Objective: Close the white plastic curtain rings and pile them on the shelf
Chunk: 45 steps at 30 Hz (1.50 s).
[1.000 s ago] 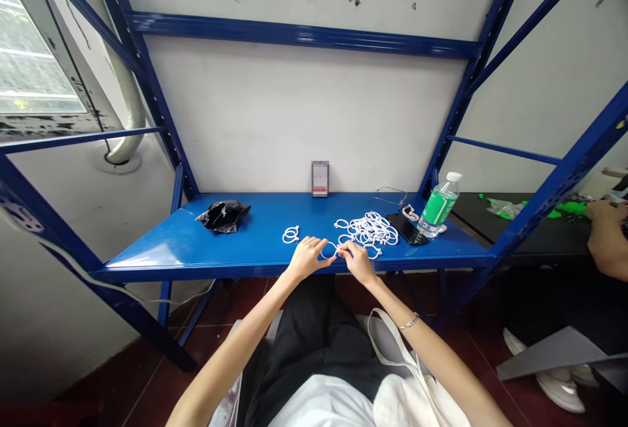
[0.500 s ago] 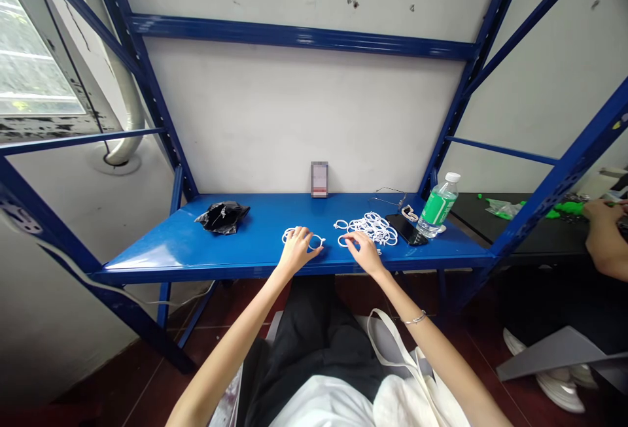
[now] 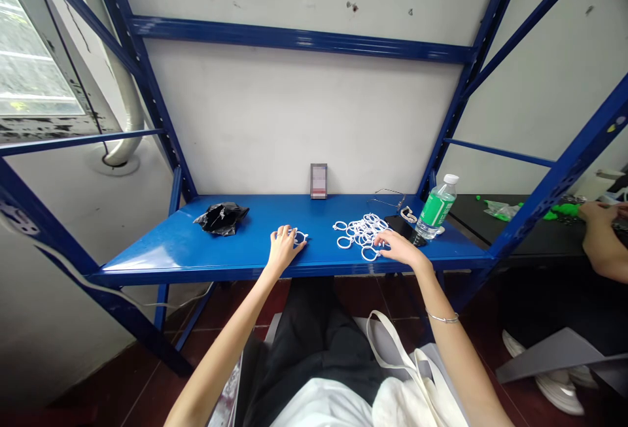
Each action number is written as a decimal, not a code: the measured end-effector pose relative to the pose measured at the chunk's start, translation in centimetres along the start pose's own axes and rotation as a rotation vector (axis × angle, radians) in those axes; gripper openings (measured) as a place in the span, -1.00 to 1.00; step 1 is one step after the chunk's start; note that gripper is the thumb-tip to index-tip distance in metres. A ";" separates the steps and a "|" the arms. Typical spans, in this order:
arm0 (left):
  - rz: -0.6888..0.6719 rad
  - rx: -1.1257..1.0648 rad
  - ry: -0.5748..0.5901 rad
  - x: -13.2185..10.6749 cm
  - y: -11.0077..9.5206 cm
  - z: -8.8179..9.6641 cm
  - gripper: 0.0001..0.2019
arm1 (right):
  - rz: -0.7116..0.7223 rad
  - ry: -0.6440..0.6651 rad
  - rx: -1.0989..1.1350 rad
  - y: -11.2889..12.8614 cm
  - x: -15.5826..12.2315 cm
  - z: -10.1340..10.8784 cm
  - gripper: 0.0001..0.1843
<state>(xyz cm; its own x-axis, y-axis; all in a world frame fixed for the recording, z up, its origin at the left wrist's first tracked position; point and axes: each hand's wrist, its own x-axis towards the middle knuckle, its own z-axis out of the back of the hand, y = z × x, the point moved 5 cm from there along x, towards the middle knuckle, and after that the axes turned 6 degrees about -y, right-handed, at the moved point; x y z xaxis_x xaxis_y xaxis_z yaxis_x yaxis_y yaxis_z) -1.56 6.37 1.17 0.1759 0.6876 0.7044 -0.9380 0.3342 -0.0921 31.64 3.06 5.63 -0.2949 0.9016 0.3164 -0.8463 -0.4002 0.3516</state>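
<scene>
A few white rings [image 3: 301, 238] look set aside under the left hand [image 3: 283, 248]; the bigger heap [image 3: 364, 228] at the right hand [image 3: 398, 248] remains, both grips unclear.

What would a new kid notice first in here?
Probably the tangle of white rings on the blue table, with the right hand at its edge. Next, maybe, the green-labelled bottle standing near the table's right end. The crumpled black bag toward the left end stands out too, dark against the blue.
</scene>
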 end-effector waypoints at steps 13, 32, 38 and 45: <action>0.002 0.042 0.025 0.0 0.0 -0.2 -0.62 | 0.069 0.042 0.078 -0.5 0.8 -2.7 -0.88; -0.090 -0.100 0.021 0.3 -2.1 0.4 -0.61 | 0.008 -0.037 0.587 3.2 1.6 -3.0 -0.82; -0.244 -0.515 0.098 -0.1 -6.6 1.8 -0.66 | -0.068 0.013 0.911 5.5 2.1 -6.3 -0.76; 0.024 -0.850 0.240 -0.1 -7.6 1.7 -0.54 | -0.062 -0.051 1.035 6.4 2.3 -8.3 -0.74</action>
<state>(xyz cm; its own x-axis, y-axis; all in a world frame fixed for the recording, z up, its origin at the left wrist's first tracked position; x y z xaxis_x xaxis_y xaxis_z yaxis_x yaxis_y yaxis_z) 5.07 2.66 3.02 0.3065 0.7854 0.5377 -0.4199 0.6186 -0.6642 21.87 3.97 1.26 -0.2245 0.9272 0.2999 -0.0575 -0.3198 0.9457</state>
